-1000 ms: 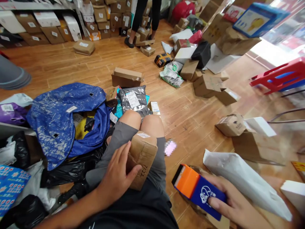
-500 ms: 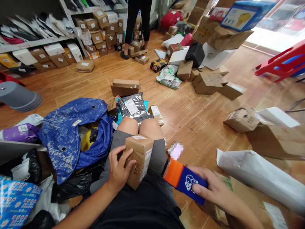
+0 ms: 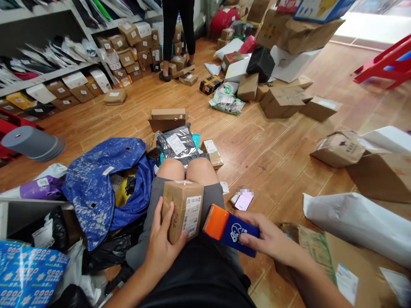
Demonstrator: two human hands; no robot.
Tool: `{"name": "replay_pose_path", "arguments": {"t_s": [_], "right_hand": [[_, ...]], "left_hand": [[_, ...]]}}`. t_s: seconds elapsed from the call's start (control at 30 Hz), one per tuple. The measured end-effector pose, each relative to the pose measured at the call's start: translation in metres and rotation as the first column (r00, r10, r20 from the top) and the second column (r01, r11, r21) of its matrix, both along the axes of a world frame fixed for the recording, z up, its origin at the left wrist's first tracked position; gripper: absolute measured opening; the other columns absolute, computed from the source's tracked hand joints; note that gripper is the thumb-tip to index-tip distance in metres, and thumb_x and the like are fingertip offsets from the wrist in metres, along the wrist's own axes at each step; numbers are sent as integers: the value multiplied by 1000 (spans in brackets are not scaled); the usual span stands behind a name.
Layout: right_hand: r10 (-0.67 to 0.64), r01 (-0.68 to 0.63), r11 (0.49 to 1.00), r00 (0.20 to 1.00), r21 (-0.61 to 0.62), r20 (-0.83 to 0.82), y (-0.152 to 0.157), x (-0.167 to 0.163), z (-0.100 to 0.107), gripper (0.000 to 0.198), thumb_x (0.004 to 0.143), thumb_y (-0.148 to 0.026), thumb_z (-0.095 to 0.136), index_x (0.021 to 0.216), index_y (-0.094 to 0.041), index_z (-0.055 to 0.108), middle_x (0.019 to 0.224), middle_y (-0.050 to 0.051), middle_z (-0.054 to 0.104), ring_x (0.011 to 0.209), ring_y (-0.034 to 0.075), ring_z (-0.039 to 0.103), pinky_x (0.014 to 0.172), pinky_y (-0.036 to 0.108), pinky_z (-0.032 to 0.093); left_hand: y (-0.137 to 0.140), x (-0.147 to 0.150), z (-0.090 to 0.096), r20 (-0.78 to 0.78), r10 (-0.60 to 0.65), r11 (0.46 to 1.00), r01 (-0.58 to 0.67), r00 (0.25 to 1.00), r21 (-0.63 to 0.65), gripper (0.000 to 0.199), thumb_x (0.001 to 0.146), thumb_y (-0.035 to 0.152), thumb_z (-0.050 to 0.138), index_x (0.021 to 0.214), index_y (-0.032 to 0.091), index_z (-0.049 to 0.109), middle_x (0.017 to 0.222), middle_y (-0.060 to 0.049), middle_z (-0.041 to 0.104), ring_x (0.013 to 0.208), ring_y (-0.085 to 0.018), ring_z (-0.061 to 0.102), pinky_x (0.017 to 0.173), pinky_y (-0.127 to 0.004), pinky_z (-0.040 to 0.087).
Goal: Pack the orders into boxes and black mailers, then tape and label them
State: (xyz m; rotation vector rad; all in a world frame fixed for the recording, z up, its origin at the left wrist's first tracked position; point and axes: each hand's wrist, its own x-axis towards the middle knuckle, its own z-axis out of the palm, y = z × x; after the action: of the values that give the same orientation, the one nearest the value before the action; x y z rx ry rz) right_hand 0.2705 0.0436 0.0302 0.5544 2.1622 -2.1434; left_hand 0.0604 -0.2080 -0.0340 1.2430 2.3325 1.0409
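A small brown cardboard box (image 3: pixel 175 209) with a white printed label on its right face stands upright on my lap. My left hand (image 3: pixel 165 233) grips its lower part, with fingers on the left side and the thumb by the label. My right hand (image 3: pixel 260 239) is closed around a flat blue and orange handheld tool (image 3: pixel 236 234) with a white elephant-like logo; its exact kind is unclear. The tool's orange end points at the labelled face, with a small gap between them.
An open blue sack (image 3: pixel 105 184) lies on my left. Beyond my knees is a black plastic parcel (image 3: pixel 178 145). A phone (image 3: pixel 244 199) rests on the floor to the right. Cartons (image 3: pixel 282 102) and a long white package (image 3: pixel 356 222) lie further right. A person (image 3: pixel 178 34) stands near the parcel shelves.
My left hand has turned the box so its label faces more toward the right hand. The right hand has brought the tool left, closer to the box. The view has shifted slightly.
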Motion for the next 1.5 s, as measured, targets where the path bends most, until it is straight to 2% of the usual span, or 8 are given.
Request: {"name": "replay_pose_path", "arguments": {"t_s": [0.2, 0.37, 0.53, 0.77, 0.9, 1.03, 1.23, 1.5], "right_hand": [[-29, 29, 1000, 989, -2, -147, 7, -44, 19, 55, 94, -71, 70, 93, -16, 68, 83, 4, 62, 73, 17, 54, 62, 25, 43], [-74, 72, 997, 966, -19, -248, 22, -101, 30, 53, 96, -70, 69, 103, -18, 74, 85, 5, 66, 75, 20, 59, 67, 28, 49], [-56, 92, 986, 968, 141, -243, 20, -150, 13, 56, 95, -75, 66, 97, -20, 76, 94, 8, 72, 90, 28, 65, 78, 35, 55], [-30, 23, 999, 989, -48, -148, 15, -164, -14, 60, 96, -75, 66, 109, -17, 72, 99, 8, 74, 92, 26, 65, 88, 38, 54], [18, -15, 999, 997, 45, -69, 28, -149, -16, 60, 97, -75, 64, 102, -16, 72, 91, 6, 70, 86, 24, 61, 81, 34, 49], [14, -12, 996, 999, 87, -31, 37, -126, 2, 57, 98, -73, 63, 98, -17, 70, 92, 7, 68, 86, 23, 59, 77, 33, 48], [-114, 115, 993, 992, 21, -54, 42, -100, 40, 52, 97, -71, 67, 97, -19, 72, 80, 4, 64, 76, 20, 60, 69, 29, 50], [-201, 200, 979, 980, 44, 10, 32, -116, 1, 61, 92, -77, 69, 95, -17, 77, 86, 8, 73, 84, 27, 68, 78, 36, 59]], "left_hand": [[13, -56, 38, 190, 61, 985, -90, 980, 148, 68, 97, 45, 76, 160, 34, 54, 175, -10, 40, 160, -34, 42, 130, -54, 39], [36, -127, 76, -43, 63, 987, -56, 997, 153, 71, 96, 47, 75, 162, 31, 54, 178, -10, 35, 163, -34, 37, 134, -54, 30], [37, -179, 58, 4, 3, 999, -3, 1000, -52, 72, 95, 48, 71, 162, 26, 54, 179, -13, 30, 164, -37, 32, 134, -58, 27], [43, -178, 15, 164, 103, 995, -102, 981, -13, 90, 85, 53, 85, 164, 30, 49, 171, -14, 44, 160, -36, 40, 132, -55, 30], [52, -188, 24, 320, 115, 989, -138, 941, 51, 86, 79, 54, 89, 157, 30, 60, 163, -12, 54, 151, -35, 51, 131, -53, 33], [59, -196, 55, 380, 94, 990, -126, 920, 61, 85, 74, 51, 94, 151, 29, 66, 162, -10, 56, 153, -36, 49, 133, -52, 31], [85, -185, 89, 765, -43, 994, -50, 642, 98, 90, 80, 42, 94, 160, 33, 54, 154, -5, 67, 137, -33, 66, 114, -44, 55], [103, -199, 51, 925, -35, 999, -21, 379, 47, 81, 74, 39, 97, 148, 20, 68, 138, -13, 76, 119, -31, 77, 99, -34, 60]]}}
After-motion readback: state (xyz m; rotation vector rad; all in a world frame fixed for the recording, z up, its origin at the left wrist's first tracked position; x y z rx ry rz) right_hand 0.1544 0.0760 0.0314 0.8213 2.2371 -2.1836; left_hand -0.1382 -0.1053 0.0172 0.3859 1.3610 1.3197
